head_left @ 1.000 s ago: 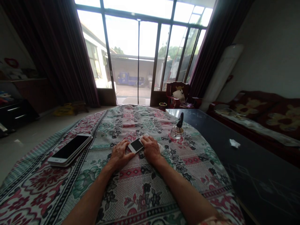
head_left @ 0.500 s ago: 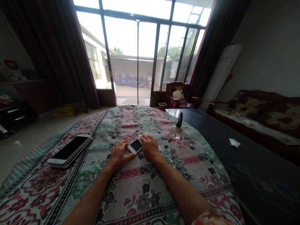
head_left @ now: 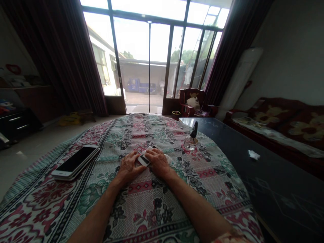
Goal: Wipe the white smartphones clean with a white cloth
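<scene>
A small white smartphone (head_left: 144, 161) with a dark screen lies on the patterned tablecloth (head_left: 152, 212), partly hidden by my hands. My left hand (head_left: 129, 166) grips its near left side between thumb and fingers. Pressed over the screen is my right hand (head_left: 159, 163), fingers bent on a white cloth or tissue (head_left: 167, 158) that shows past the hand's edge. A clear spray bottle (head_left: 189, 143) with a black top stands to the right, beyond my right hand. On the left, a larger white phone (head_left: 76, 162) rests on another flat device.
A dark glossy table (head_left: 268, 182) adjoins on the right, with a crumpled white tissue (head_left: 253, 155) on it. Beyond it stands a red wooden sofa (head_left: 278, 121). A wooden armchair (head_left: 192, 101) and a small bin (head_left: 175, 115) are near the glass doors.
My right hand has slid left and toward me across the phone, covering more of its screen. The phone's far corner now shows beyond my fingers. My left hand stays in place.
</scene>
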The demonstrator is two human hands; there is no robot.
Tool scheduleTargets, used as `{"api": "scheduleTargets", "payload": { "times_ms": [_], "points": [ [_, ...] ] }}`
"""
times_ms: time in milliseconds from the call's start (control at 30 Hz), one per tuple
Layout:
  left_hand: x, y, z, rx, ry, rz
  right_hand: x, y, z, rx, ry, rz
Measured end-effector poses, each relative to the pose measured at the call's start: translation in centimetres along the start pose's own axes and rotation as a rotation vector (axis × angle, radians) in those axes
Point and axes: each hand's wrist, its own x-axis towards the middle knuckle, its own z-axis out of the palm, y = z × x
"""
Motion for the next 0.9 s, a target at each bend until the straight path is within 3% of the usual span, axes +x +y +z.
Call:
{"api": "scheduleTargets", "payload": {
  "times_ms": [167, 300, 700, 900],
  "points": [
    [0.1, -0.6, 0.4, -0.046, 0.041, 0.001, -0.3, -1.7, 0.1, 0.038, -0.051, -0.103],
    [0.3, -1.0, 0.3, -0.063, 0.022, 0.005, -0.4, -2.2, 0.4, 0.025, -0.019, -0.095],
    [0.4, -1.8, 0.5, -0.096, 0.013, 0.050, -0.8, -1.1, 0.4, 0.100, 0.000, -0.105],
    [0.8, -2.1, 0.5, -0.130, 0.019, -0.031, -0.9, -0.4, 0.5, 0.101, 0.047, -0.061]
  ]
}}
